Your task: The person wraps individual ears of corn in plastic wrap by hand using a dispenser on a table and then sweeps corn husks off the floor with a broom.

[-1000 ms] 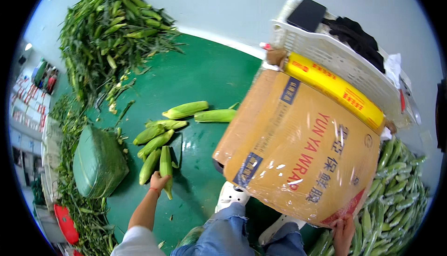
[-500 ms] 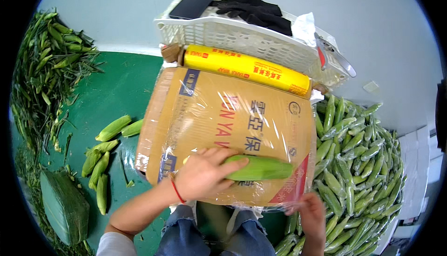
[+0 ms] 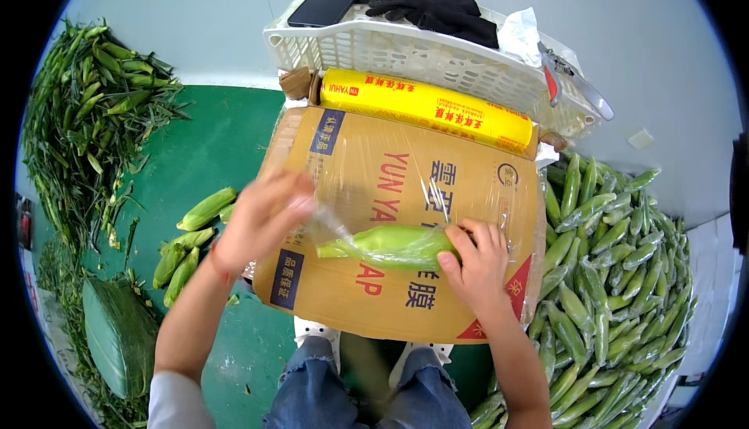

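A green ear of corn in its husk [image 3: 398, 246] lies crosswise on the cardboard box [image 3: 351, 292], with clear cling film around it. My right hand [image 3: 477, 261] grips the ear's right end, thumb in front and fingers over the top. Beyond the left end, my left hand [image 3: 269, 214] is raised and smeared by motion. Its fingers are closed on a stretched strip of the film that runs back to the corn. More film covers the box top, coming from a yellow roll of cling film [image 3: 429, 109] along the far edge.
Behind the roll, a white plastic basket [image 3: 374, 39] carries a phone [image 3: 330, 0] and black gloves [image 3: 433, 11]. Wrapped corn [image 3: 608, 273] is heaped on the right. At left are unwrapped ears [image 3: 206, 209], a husk pile [image 3: 86, 109] and a green bundle [image 3: 117, 339].
Film now wraps the corn, which has shifted left and away from me. My right hand has left the film's near edge for the corn's right end; my left has moved off leftward, pulling film.
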Tool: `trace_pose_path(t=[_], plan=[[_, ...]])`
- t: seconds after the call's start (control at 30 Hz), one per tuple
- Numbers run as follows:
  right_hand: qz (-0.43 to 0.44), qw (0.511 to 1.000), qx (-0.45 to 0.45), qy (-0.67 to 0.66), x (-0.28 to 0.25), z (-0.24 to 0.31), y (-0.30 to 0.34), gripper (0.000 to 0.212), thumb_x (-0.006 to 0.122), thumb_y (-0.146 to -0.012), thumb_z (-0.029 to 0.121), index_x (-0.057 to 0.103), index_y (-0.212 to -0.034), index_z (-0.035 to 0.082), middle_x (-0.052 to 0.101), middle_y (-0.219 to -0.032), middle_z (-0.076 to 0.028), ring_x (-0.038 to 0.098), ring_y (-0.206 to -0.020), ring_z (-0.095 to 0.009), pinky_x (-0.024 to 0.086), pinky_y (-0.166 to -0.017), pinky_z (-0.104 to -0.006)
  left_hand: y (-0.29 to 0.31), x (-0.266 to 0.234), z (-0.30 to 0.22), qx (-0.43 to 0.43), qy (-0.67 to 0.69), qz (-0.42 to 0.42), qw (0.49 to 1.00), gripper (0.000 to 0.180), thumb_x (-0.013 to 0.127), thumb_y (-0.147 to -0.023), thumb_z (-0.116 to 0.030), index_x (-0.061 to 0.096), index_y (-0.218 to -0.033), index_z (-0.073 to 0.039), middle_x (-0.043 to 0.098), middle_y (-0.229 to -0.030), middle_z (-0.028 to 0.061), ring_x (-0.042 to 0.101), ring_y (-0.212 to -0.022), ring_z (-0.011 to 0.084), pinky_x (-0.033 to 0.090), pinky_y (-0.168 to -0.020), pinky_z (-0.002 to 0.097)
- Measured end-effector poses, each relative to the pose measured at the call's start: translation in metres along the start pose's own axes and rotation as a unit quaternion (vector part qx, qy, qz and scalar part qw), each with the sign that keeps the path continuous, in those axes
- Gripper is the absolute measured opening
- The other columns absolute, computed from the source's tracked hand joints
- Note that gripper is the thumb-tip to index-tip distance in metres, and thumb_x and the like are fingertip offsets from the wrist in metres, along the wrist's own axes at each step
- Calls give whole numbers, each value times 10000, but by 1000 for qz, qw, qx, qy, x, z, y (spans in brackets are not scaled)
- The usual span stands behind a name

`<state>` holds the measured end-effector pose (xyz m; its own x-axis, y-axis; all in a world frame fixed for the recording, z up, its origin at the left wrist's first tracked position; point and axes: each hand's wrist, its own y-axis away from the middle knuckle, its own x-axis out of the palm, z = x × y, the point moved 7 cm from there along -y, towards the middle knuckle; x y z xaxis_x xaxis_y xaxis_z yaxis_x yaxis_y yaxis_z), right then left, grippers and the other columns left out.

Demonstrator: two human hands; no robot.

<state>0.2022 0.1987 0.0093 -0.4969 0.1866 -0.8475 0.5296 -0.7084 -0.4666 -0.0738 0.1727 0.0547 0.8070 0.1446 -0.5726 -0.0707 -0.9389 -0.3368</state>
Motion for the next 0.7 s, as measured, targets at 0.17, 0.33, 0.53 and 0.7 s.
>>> trace_pose_path(t=[0.17, 0.33, 0.53, 0.7], plan=[[-14, 998, 12, -62, 8, 1, -23, 255, 622, -849, 322, 657, -831, 70, 590, -807, -76, 574, -740, -273, 467, -617, -384, -59, 93, 11, 18, -210, 270, 939, 192, 644, -818, -199, 676, -913, -36, 654, -848, 186, 651, -811, 343, 511, -707, 424], [159, 982, 43, -91, -5, 29, 23, 266, 604, -892, 300, 601, -750, 75, 564, -635, -93, 582, -604, -320, 483, -565, -378, 68, 95, -30, -11, -53, 246, 968, 456, 660, -765, -181, 577, -1183, -16, 638, -998, 213, 643, -861, 372, 521, -729, 445], [173, 973, 81, -131, -5, 35, 9, 362, 638, -852, 407, 573, -971, 71, 600, -884, -109, 606, -721, -291, 505, -614, -380, 28, 61, -66, 184, -236, 10, 954, 389, 667, -753, -151, 600, -1125, -61, 605, -1066, 96, 629, -899, 239, 502, -772, 317], [164, 976, -137, 42, -12, 73, 18, 575, 702, -704, 490, 561, -1116, 114, 557, -1003, -46, 568, -828, -212, 456, -655, -304, 61, 85, -50, 181, -232, 222, 930, 417, 696, -773, -327, 616, -1068, -43, 634, -1005, 148, 648, -835, 231, 533, -644, 317]])
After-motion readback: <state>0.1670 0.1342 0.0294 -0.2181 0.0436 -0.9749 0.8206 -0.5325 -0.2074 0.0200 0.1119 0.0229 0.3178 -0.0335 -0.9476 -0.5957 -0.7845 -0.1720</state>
